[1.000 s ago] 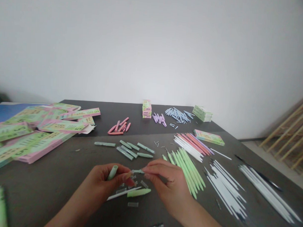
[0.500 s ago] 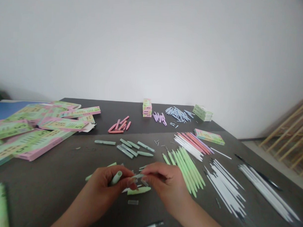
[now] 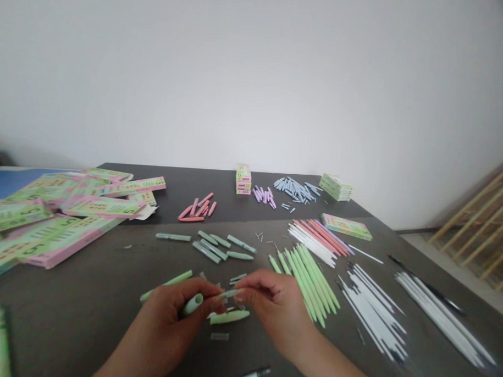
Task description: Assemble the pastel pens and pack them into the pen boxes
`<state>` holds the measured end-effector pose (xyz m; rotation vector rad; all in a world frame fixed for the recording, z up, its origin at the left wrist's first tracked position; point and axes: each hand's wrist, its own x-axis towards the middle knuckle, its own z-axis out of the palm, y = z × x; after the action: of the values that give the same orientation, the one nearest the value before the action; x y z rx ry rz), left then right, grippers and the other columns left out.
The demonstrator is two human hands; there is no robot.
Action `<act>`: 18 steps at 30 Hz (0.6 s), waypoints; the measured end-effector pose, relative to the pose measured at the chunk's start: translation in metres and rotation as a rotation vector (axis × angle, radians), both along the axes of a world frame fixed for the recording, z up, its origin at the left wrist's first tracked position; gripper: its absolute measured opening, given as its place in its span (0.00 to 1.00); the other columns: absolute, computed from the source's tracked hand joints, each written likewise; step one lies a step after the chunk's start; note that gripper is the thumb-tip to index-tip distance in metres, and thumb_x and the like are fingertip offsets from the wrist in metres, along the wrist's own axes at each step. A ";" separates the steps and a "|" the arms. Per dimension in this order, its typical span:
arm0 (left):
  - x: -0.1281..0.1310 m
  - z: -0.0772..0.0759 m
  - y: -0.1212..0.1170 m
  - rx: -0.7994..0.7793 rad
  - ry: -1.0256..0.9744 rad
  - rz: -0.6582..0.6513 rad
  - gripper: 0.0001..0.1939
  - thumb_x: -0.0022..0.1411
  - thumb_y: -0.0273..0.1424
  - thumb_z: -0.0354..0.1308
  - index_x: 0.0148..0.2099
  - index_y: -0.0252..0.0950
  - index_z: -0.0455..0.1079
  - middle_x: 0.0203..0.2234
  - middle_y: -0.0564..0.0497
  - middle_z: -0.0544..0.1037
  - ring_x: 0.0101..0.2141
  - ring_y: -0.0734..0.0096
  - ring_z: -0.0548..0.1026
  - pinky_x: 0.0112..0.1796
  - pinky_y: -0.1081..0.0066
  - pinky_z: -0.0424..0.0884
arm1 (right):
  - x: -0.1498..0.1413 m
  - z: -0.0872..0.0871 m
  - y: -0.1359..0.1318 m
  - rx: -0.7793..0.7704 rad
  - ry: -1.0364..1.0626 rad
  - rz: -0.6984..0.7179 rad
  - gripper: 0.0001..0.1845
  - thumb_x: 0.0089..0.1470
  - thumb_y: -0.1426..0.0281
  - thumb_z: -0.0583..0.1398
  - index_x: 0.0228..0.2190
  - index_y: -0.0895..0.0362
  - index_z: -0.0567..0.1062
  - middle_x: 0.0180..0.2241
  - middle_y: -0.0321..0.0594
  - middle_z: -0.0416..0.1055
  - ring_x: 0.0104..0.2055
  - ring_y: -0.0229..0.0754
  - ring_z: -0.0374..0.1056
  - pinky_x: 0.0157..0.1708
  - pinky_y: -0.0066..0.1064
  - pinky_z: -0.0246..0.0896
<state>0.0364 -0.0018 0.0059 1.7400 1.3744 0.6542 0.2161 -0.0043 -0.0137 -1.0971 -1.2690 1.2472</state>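
Observation:
My left hand (image 3: pixel 177 307) is closed around a pale green pen barrel (image 3: pixel 192 304) whose open end points right. My right hand (image 3: pixel 276 305) pinches a small pale green pen part (image 3: pixel 228 292) and holds it against the left fingertips, just by the barrel's mouth. Both hands hover low over the dark table (image 3: pixel 108 282). Under them lie a green pen cap (image 3: pixel 229 317), a white refill and a small clear piece (image 3: pixel 219 336). A long green barrel (image 3: pixel 168 283) lies just behind my left hand.
Grey-green caps (image 3: pixel 216 246) lie ahead, green barrels (image 3: pixel 306 275) and white refills (image 3: pixel 375 311) to the right. Pink caps (image 3: pixel 197 208), purple and blue parts and small boxes (image 3: pixel 243 180) sit further back. Flat pink-green cartons (image 3: pixel 61 215) pile up at left. Wooden rails (image 3: pixel 481 229) stand right.
Both hands have dropped a little nearer the table and drawn together. The left hand has tilted the barrel so its open end faces the small part. A long green barrel now shows behind it.

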 end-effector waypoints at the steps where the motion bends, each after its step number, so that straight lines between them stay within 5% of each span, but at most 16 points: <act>1: 0.000 0.001 0.000 0.000 0.000 -0.005 0.16 0.58 0.44 0.54 0.32 0.40 0.77 0.28 0.53 0.82 0.33 0.62 0.77 0.35 0.70 0.66 | 0.000 -0.001 0.000 -0.002 -0.010 0.004 0.03 0.43 0.70 0.65 0.22 0.56 0.80 0.21 0.35 0.75 0.24 0.36 0.68 0.25 0.24 0.60; 9: 0.001 -0.002 0.002 0.000 0.054 -0.031 0.16 0.58 0.43 0.54 0.30 0.39 0.76 0.25 0.53 0.80 0.30 0.64 0.75 0.32 0.71 0.64 | 0.014 0.001 0.007 -0.004 -0.194 0.110 0.06 0.49 0.69 0.61 0.25 0.58 0.77 0.21 0.33 0.69 0.23 0.35 0.62 0.24 0.26 0.52; 15: -0.015 -0.007 0.017 0.021 0.109 0.020 0.17 0.57 0.43 0.54 0.29 0.36 0.74 0.19 0.55 0.73 0.24 0.69 0.69 0.25 0.74 0.60 | 0.046 0.005 0.029 0.189 -0.626 -0.080 0.05 0.48 0.75 0.63 0.24 0.57 0.79 0.26 0.36 0.68 0.28 0.37 0.63 0.30 0.28 0.55; 18: -0.024 -0.010 0.022 0.022 0.162 -0.037 0.17 0.57 0.43 0.54 0.28 0.35 0.73 0.18 0.55 0.70 0.24 0.70 0.67 0.26 0.74 0.59 | 0.048 -0.003 0.032 0.179 -0.775 -0.060 0.06 0.46 0.78 0.64 0.24 0.56 0.80 0.27 0.36 0.69 0.28 0.37 0.64 0.30 0.28 0.56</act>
<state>0.0123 0.0203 -0.0039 1.8653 1.4448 0.5186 0.2642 0.0280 -0.0169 -1.5373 -1.8543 0.6412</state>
